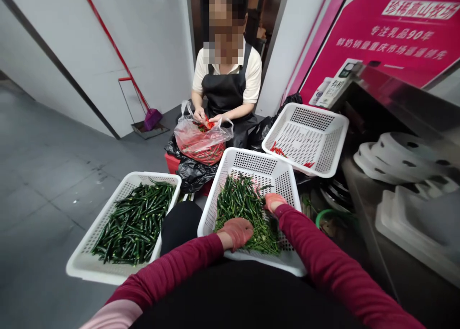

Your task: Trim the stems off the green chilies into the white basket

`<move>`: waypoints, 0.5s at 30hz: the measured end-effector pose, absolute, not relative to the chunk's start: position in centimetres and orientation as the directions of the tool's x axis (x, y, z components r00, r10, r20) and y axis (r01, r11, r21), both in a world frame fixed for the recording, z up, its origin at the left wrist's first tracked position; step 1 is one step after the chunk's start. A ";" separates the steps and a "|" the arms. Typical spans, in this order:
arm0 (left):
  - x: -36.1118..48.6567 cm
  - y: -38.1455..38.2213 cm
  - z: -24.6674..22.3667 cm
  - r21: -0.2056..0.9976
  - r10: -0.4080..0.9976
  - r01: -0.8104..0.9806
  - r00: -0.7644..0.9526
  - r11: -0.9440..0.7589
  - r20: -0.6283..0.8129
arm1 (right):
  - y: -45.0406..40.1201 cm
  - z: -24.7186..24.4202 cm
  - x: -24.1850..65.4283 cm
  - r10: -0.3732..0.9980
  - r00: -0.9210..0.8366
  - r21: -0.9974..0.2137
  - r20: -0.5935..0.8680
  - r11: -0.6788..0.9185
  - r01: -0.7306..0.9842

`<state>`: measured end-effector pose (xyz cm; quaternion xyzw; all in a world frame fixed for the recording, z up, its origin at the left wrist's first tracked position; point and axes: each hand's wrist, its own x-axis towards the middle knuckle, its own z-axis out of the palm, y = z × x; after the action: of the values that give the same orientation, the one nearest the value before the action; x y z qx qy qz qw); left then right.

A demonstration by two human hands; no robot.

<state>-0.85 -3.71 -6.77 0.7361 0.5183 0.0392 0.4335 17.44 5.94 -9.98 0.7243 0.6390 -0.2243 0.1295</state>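
Long green chili peppers [239, 199], many with stems, are heaped in a white perforated basket [295, 202] in front of me. My left hand [236, 232], in an orange-pink glove, rests on the near left part of the heap with its fingers curled down into the peppers. Against the right side of the same heap is my right hand [275, 201], gloved alike, its fingers bent and closed. Whatever its fingertips hold is hidden. To my left stands a second white basket [84, 243], filled with dark green chili peppers [136, 223].
Opposite sits a person in a black apron [224, 87], both hands on red chilies above a plastic bag [203, 142]. A third white basket [305, 137] holds a few red chilies. A metal counter [362, 195] runs along the right. A dustpan [149, 128] stands by the wall.
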 end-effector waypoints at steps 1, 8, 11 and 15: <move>-0.9 -3.6 -6.8 0.678 0.787 0.731 0.465 -0.081 -0.406 | 6.0 -10.1 17.6 0.864 0.058 -0.093 -0.500 -0.120 0.988; -1.1 -3.1 -6.7 0.720 0.757 0.693 0.483 -0.023 -0.440 | 3.3 -7.8 19.2 0.887 -0.062 -0.317 -0.458 -0.098 0.943; -0.9 -3.3 -7.0 0.830 0.799 0.520 0.403 0.202 -0.447 | -0.5 -6.2 19.5 0.845 -0.220 -0.760 -0.487 -0.286 0.584; -0.2 -3.7 -6.5 0.890 0.784 0.166 0.424 0.425 -0.453 | -4.8 -5.5 18.9 0.784 -0.398 -0.874 -0.477 -0.471 0.120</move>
<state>-0.23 -3.74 -6.51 0.4869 0.4876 0.2244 0.6891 18.88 -4.80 -5.52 0.4951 0.4564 -0.7003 -0.2368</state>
